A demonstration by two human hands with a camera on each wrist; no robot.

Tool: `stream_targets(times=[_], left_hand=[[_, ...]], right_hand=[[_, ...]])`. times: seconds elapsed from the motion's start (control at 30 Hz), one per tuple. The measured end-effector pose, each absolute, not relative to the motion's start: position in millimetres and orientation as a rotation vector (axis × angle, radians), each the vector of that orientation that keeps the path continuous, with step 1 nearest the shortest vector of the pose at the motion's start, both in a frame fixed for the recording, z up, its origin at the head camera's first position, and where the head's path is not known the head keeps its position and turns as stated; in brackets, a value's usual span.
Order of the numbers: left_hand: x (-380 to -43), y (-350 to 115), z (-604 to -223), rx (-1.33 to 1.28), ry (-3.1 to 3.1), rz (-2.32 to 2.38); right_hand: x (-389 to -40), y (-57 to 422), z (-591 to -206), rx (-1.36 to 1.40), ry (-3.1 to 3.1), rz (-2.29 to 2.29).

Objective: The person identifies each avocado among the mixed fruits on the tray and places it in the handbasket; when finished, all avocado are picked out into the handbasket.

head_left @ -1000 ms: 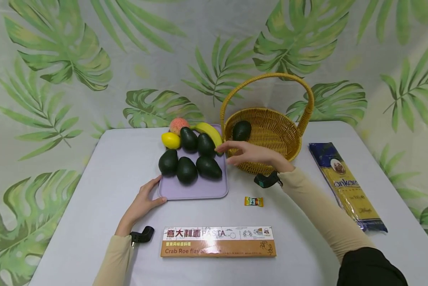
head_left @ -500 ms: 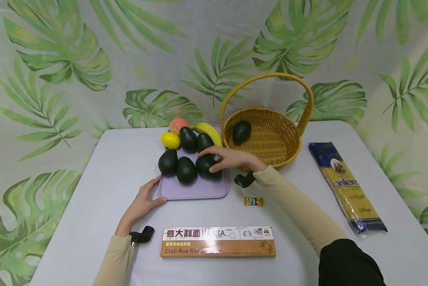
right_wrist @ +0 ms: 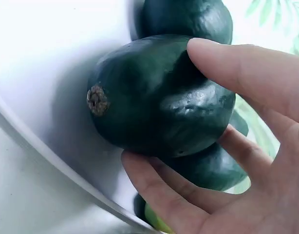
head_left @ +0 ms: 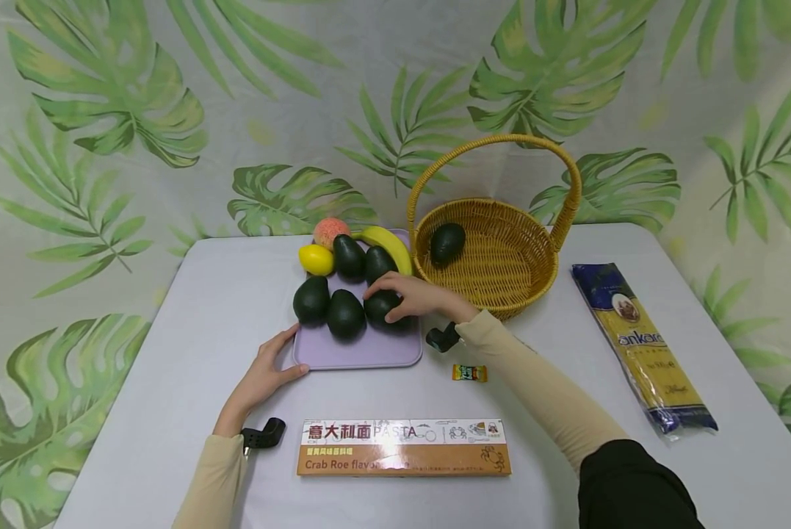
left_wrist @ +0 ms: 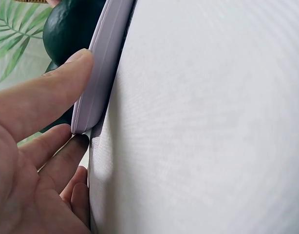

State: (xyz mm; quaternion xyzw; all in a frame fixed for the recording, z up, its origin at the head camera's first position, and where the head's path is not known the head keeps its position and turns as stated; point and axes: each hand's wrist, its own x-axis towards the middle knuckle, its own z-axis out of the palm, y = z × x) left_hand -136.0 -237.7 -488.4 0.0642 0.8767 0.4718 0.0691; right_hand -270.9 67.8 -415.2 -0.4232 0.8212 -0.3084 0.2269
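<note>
1. We see the right hand (head_left: 418,294) on the front-right avocado (head_left: 377,308) of the tray (head_left: 358,358); a second ago that hand reached across the gap to the tray's right.
2. Half a second ago its fingers were already over this fruit; since then we notice only that the wrist has come slightly nearer the tray.
3. We find the thumb and fingers parted about as wide as the fruit, curved against opposite sides and holding it. We cannot tell whether it has lifted off the tray.
4. Our left hand (head_left: 269,375) is unchanged: thumb and fingers spread, fairly straight, touching the tray's front-left corner.
5. The tray is smooth, lilac and rounded at its corners, with a low raised rim.
6. We see the held fruit as plump, glossy and dark green, with a rough brown stem scar.
7. Toward the tray's back we count a smooth yellow lemon (head_left: 316,259), a round pinkish peach (head_left: 331,231) and a curved banana (head_left: 390,245).
8. Just right of the tray stands a golden woven basket (head_left: 501,253) with an arched handle; an avocado inside (head_left: 447,244) lies on its tray-facing side.
</note>
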Motion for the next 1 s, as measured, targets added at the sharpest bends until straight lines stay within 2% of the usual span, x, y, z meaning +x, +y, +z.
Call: stream_targets(times=[0.4,0.67,1.0], left_hand=[[-137,-239,-490,0.189,2.633,1.425],[-137,-238,-489,0.183,2.631,1.423],[-136,-238,-489,0.187,2.639,1.407]], right_hand=[[-264,99,-384,-0.961,2.120,-1.196],[-272,154,-372,-0.830,2.048,-1.431],[-288,228,-366,-0.532,2.068,-1.731]])
